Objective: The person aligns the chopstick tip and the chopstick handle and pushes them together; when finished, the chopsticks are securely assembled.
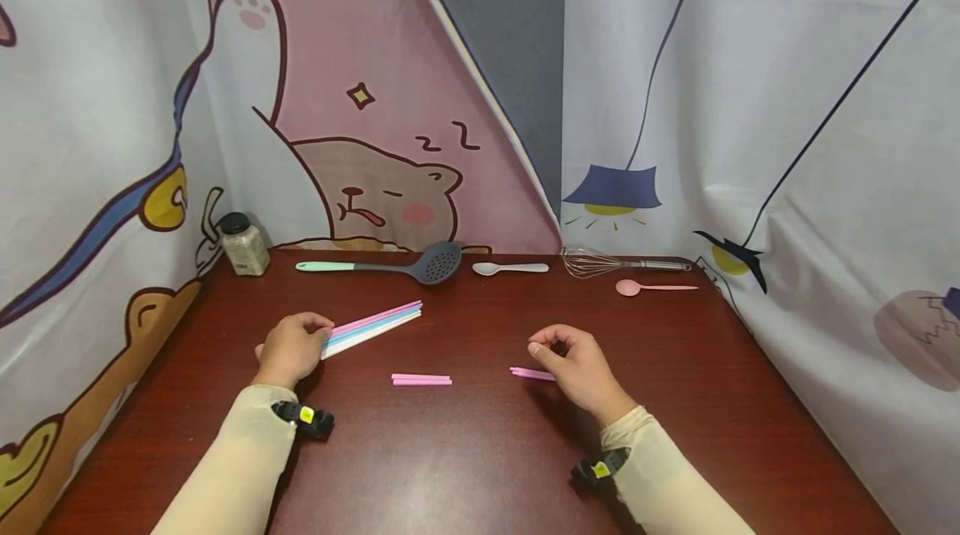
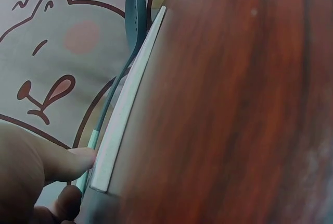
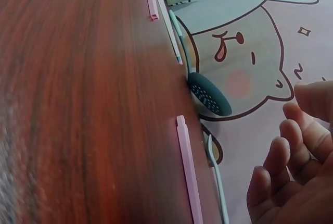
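A flat row of long pink, blue and white straws [image 1: 375, 332] slants across the left half of the table. At its near left end my left hand [image 1: 291, 349] pinches the straws between thumb and finger; in the left wrist view the white straw [image 2: 127, 107] hides part of that contact. Short pink straws [image 1: 422, 380] lie side by side in the middle. Over another set of short pink straws [image 1: 531, 373], my right hand [image 1: 581, 372] hovers and covers their right end. Its fingers [image 3: 278, 156] are loosely bent, with nothing between them and the thumb.
Along the back edge lie a slotted spoon [image 1: 438, 263] with a mint handle, a white spoon [image 1: 510, 268], a wire whisk [image 1: 626, 264] and a pink spoon [image 1: 632, 287]. A black-lidded jar [image 1: 244, 247] stands in the back left corner. Printed curtains [image 1: 375, 43] border the table.
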`<control>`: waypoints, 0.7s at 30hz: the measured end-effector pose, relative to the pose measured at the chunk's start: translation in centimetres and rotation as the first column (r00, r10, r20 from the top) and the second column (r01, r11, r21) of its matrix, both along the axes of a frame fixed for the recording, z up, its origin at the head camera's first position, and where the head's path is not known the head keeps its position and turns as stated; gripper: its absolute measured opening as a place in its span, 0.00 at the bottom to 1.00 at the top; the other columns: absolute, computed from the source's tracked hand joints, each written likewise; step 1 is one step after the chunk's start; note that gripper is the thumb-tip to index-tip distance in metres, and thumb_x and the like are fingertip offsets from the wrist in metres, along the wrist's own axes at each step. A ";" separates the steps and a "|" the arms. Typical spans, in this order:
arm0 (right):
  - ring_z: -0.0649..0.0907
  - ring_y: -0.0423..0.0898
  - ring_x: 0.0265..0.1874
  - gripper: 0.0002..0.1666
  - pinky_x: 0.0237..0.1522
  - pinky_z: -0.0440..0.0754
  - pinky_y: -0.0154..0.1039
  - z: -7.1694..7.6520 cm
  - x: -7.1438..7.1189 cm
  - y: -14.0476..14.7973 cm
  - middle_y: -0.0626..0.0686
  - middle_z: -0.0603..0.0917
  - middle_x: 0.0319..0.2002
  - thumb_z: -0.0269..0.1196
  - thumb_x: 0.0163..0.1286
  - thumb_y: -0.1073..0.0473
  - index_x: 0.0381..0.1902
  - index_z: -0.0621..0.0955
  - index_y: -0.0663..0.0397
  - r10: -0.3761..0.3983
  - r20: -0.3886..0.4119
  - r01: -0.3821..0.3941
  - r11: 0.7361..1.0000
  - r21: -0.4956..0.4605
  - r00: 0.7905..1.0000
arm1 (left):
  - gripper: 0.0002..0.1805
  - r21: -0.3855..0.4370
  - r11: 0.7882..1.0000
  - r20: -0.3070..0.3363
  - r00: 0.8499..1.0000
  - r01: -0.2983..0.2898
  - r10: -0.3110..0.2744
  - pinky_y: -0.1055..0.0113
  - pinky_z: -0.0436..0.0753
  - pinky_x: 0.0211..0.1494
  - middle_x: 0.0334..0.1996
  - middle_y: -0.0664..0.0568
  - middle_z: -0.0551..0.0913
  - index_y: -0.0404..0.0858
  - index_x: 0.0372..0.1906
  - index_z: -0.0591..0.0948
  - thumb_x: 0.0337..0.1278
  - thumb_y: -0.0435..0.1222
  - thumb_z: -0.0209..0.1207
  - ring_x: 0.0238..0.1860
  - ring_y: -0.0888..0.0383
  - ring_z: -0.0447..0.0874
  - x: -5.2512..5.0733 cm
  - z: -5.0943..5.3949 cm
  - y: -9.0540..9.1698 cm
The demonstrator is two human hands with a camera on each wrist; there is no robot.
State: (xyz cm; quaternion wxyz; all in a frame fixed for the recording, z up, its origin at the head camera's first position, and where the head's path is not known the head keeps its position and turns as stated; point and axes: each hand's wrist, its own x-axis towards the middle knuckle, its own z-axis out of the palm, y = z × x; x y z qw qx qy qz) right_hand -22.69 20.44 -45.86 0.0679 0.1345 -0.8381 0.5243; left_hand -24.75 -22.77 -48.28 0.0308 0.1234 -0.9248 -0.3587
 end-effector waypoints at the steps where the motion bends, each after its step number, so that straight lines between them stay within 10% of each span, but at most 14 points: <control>1: 0.79 0.42 0.31 0.03 0.35 0.77 0.34 0.0 -0.1 0.1 0.52 0.86 0.33 0.71 0.69 0.65 0.40 0.88 0.59 0.000 0.001 0.000 1.000 0.008 1.000 | 0.12 -0.001 1.000 -0.007 1.000 0.005 -0.005 0.36 0.61 0.52 0.59 0.33 0.84 0.40 0.51 0.88 0.75 0.40 0.58 0.57 0.33 0.80 0.0 0.1 0.1; 6: 0.79 0.42 0.30 0.03 0.35 0.77 0.34 -0.2 -0.4 0.7 0.50 0.86 0.30 0.72 0.68 0.64 0.38 0.88 0.57 0.008 0.036 -0.011 0.996 0.086 0.999 | 0.10 -0.020 0.994 -0.127 0.986 0.109 -0.111 0.39 0.62 0.52 0.56 0.36 0.84 0.41 0.50 0.89 0.74 0.39 0.61 0.57 0.37 0.81 0.3 0.3 1.1; 10: 0.77 0.41 0.28 0.03 0.31 0.75 0.34 -0.4 -0.7 1.2 0.49 0.84 0.28 0.73 0.67 0.64 0.37 0.88 0.56 0.010 0.099 -0.027 0.985 0.173 0.995 | 0.06 -0.041 0.960 -0.217 0.936 0.275 -0.278 0.42 0.65 0.52 0.47 0.44 0.85 0.44 0.45 0.90 0.69 0.36 0.66 0.48 0.44 0.83 0.6 0.5 2.7; 21: 0.73 0.39 0.22 0.03 0.24 0.69 0.32 -0.9 -1.1 2.2 0.45 0.76 0.22 0.73 0.65 0.65 0.36 0.89 0.55 0.037 0.194 -0.099 0.942 0.319 0.980 | 0.05 -0.012 0.863 -0.128 0.855 0.505 -0.502 0.58 0.78 0.46 0.35 0.57 0.82 0.46 0.38 0.89 0.63 0.32 0.69 0.40 0.59 0.79 2.4 1.1 6.6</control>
